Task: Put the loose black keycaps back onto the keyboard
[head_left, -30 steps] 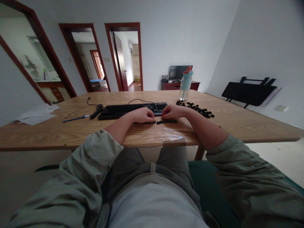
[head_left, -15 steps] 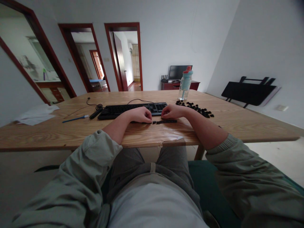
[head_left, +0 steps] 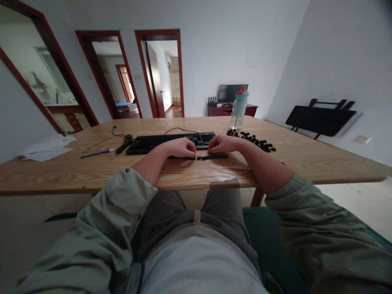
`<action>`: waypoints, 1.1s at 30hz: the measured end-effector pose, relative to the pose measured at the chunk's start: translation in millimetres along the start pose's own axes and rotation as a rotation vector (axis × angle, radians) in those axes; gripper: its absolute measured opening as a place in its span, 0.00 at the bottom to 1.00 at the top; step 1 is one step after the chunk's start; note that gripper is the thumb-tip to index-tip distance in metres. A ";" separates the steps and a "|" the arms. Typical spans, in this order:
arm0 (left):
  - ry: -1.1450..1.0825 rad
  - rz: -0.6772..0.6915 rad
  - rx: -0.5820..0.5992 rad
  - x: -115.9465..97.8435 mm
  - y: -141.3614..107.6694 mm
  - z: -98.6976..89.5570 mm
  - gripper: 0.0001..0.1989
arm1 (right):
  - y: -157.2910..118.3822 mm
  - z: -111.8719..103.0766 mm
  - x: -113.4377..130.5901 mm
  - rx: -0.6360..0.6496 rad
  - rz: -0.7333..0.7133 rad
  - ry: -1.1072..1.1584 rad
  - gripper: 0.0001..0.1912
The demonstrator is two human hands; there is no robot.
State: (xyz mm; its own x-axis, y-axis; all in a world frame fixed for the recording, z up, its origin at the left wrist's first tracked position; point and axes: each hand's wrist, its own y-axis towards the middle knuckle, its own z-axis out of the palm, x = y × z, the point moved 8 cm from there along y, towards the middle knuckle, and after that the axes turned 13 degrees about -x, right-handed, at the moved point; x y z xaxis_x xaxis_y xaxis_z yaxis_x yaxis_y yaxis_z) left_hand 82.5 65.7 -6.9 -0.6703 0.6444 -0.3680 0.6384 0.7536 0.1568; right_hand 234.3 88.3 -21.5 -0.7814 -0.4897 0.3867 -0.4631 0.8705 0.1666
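A black keyboard (head_left: 150, 143) lies across the table, its near edge partly hidden by my hands. In front of it runs a row of small black keycaps (head_left: 216, 156), with small gaps near the middle. My left hand (head_left: 182, 148) is closed, fingertips pressed down at the row just left of the gap. My right hand (head_left: 223, 143) is pinched at the keyboard's near right edge, just behind the row. Whatever either hand's fingertips hold is too small or hidden to make out. A loose pile of black keycaps (head_left: 260, 143) lies right of my right hand.
A clear bottle with a red and teal lid (head_left: 239, 107) stands behind the pile. To the left lie a blue brush (head_left: 96, 153), a coiled black cable (head_left: 122, 138) and white paper (head_left: 49, 147). Clear tape (head_left: 220, 179) sits on the table's front edge (head_left: 177, 188).
Almost nothing differs. The fingers of my left hand shift very slightly at the row; my right hand stays in place.
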 end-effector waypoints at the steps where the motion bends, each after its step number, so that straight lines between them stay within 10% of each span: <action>1: 0.002 0.000 0.000 1.4 0.6 0.0 0.16 | -0.1 -0.3 0.3 -0.002 0.000 -0.002 0.19; 33: -0.038 -0.024 0.065 13.5 -8.8 -9.0 0.17 | 0.5 1.4 -2.8 0.006 0.026 0.004 0.17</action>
State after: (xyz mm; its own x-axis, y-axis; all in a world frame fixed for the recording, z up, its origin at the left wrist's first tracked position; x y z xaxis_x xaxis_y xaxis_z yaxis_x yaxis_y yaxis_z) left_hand 64.4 68.9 -5.0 -0.6718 0.6199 -0.4054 0.6463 0.7580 0.0881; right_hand 235.7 90.0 -23.7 -0.7915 -0.4666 0.3947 -0.4450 0.8827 0.1512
